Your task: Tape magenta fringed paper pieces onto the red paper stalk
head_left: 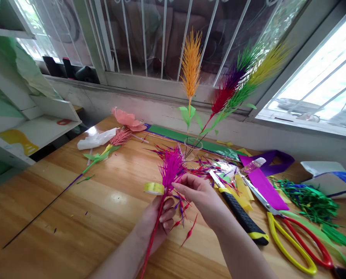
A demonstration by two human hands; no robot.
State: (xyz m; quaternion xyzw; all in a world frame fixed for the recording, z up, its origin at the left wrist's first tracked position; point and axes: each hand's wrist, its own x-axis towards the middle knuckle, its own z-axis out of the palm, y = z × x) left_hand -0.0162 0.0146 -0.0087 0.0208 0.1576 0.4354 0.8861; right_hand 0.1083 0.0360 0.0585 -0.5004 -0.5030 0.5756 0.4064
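Wooden tabletop [74, 217] mid-frame: left hand [158, 221] fingers closed on the magenta spike's stem [154, 236]; right hand [199, 193] pinched its fronds [171, 168], best wrapped tight

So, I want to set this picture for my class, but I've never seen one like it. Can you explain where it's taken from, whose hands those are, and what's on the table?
There is no machine here. One camera sits on a person's head and looks down, so the two bare arms reaching in from below are that person's own.

The left hand grips the red stem of a magenta paper plume. A yellow tape roll sits at this hand's fingers. The right hand pinches the plume's fringe.

On the wooden table lie a utility knife, scissors with yellow and red handles, purple paper, green fringed paper and a pink paper flower. A clear cup holds finished plumes.
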